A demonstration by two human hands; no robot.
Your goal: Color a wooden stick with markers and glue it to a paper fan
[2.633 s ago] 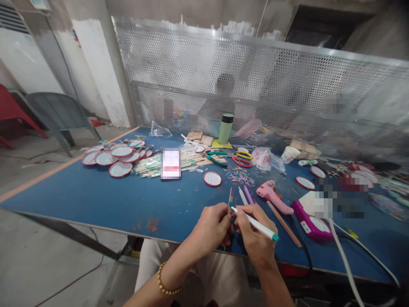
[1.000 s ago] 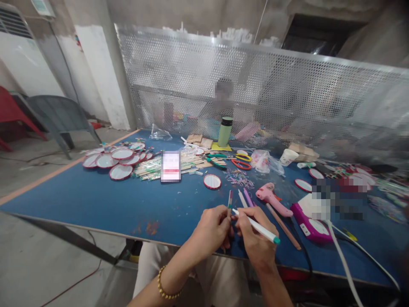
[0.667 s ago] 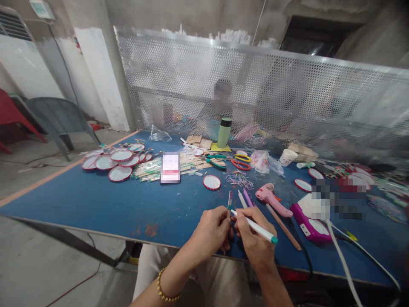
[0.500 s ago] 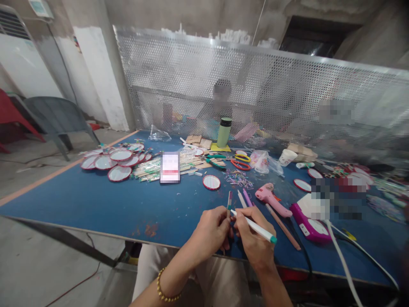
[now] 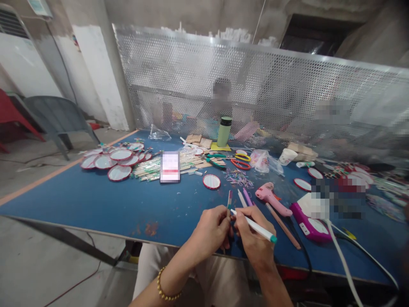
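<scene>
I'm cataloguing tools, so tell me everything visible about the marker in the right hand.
The marker is slim, straight and white, apparently plastic, with a green rear end. It slants in the right hand's fingers, writing end toward the coloured stick in the left hand; whether they touch is unclear. No cap shows over the writing end.

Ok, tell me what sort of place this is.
Probably a small craft workshop: a blue worktable carries a pink glue gun and a pile of round, red-rimmed pieces, while the right hand holds a white pen at it.
</scene>
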